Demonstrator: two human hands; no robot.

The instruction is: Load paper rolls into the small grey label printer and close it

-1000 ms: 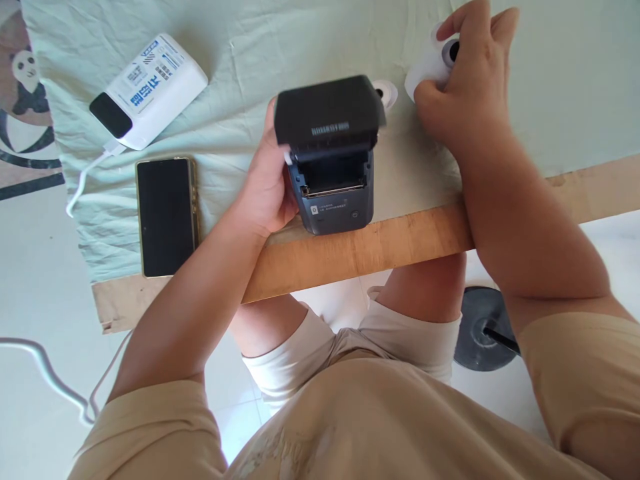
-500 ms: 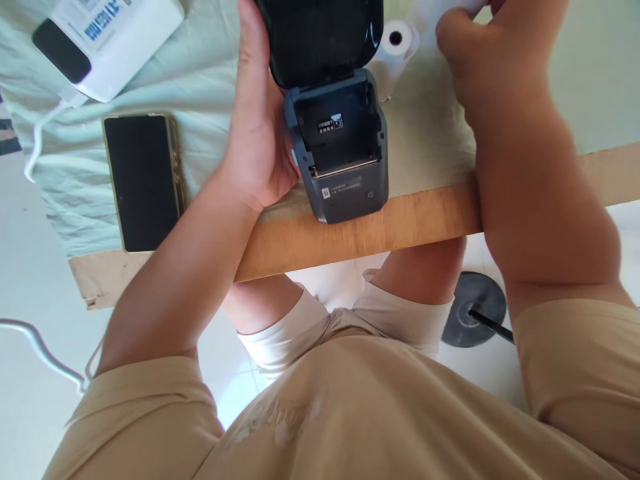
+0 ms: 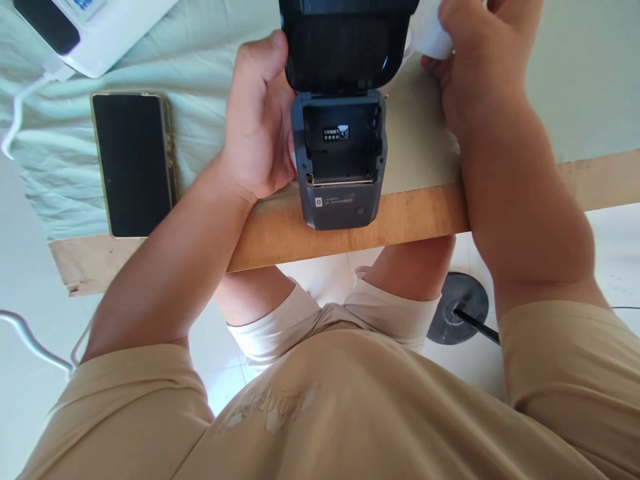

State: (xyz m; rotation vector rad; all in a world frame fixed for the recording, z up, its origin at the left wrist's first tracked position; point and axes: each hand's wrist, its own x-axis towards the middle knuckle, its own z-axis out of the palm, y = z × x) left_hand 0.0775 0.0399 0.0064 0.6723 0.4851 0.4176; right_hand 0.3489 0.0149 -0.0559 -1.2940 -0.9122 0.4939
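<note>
The two hands are apart. The left hand [image 3: 257,127] is clamped around the left side of a black label printer [image 3: 343,203], its fingers mostly hidden behind the body. Between the hands, the printer's raised lid [image 3: 347,57] is cut off above; the small print on the body is hard to read. The right hand [image 3: 483,63], cropped at its fingers, grips a white roll [image 3: 434,33] partly covered by lid and hand. Left of the left hand lies a dark-screened phone [image 3: 133,167]; beyond it, a white device [image 3: 117,30] runs out of view.
</note>
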